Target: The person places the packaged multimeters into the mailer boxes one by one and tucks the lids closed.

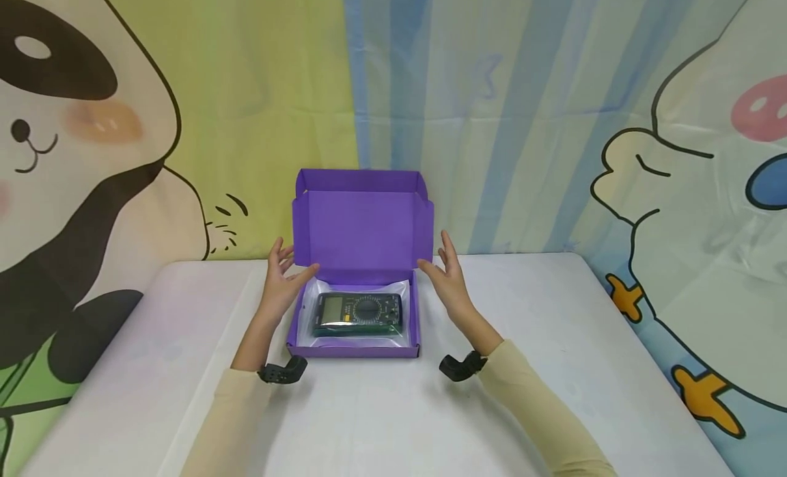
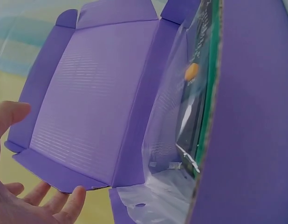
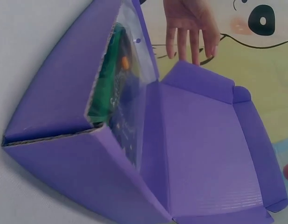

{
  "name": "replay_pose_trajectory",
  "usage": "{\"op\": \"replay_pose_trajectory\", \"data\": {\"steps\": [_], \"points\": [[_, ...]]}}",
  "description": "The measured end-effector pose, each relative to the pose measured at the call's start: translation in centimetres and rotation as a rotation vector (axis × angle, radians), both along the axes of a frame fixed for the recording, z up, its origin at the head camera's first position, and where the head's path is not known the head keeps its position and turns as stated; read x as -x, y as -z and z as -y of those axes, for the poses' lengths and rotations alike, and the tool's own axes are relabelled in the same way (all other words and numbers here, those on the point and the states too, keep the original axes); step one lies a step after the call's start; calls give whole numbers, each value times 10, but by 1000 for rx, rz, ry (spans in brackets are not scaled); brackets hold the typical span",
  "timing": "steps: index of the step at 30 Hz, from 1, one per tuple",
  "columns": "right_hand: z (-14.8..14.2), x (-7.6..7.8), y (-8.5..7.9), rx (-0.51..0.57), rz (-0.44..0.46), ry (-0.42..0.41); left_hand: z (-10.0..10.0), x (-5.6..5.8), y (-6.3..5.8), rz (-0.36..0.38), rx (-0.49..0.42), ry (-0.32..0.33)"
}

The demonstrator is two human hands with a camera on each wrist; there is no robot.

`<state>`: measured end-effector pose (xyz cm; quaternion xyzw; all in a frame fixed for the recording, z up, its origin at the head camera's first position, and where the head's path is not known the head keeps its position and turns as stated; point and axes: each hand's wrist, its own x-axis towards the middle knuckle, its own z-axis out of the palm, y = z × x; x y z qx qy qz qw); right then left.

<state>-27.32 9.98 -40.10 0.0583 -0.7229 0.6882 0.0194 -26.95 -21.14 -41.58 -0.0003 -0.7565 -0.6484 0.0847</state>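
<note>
A purple cardboard box (image 1: 353, 352) stands on the table with its lid (image 1: 363, 227) raised at the back. Inside lies a digital multimeter (image 1: 359, 309), black with a green edge, sealed in a clear plastic bag (image 2: 155, 198). My left hand (image 1: 281, 279) is at the lid's left side, fingers spread and holding nothing. In the left wrist view, its fingertips are right at the lid's side flap (image 2: 60, 172). On the other side, my right hand (image 1: 450, 279) has its fingers extended, the thumb close to the lid's right edge. The right wrist view does not show this hand.
The box sits near the far edge of the white table (image 1: 535, 368). Behind it hangs a curtain (image 1: 522, 121) printed with cartoon animals. Black wrist straps (image 1: 284, 371) are on both forearms, over the cuffs of beige sleeves (image 1: 541, 415).
</note>
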Motion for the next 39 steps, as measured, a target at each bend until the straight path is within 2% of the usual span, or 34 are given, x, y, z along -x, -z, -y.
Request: {"op": "replay_pose_trajectory", "data": {"steps": [7, 11, 20, 23, 27, 31, 35, 39], "points": [[8, 4, -2, -26, 86, -20, -6, 0, 2, -6, -1, 4], [9, 4, -2, -41, 74, -5, -8, 0, 2, -19, 9, 11], [8, 5, -2, 31, 14, -5, -9, 1, 2, -44, 34, 4], [9, 4, 0, 52, 26, -9, -9, 1, 5, -27, 36, -2], [12, 3, 2, 61, 40, -13, -9, 0, 9, 27, 89, -9], [14, 2, 3, 52, 41, -32, -9, -1, 12, 68, 124, 18], [16, 2, 5, 66, 42, -55, -8, -1, 17, 71, 110, 50], [18, 2, 8, 86, 65, -72, -8, -3, 20, 51, 110, 51]]}}
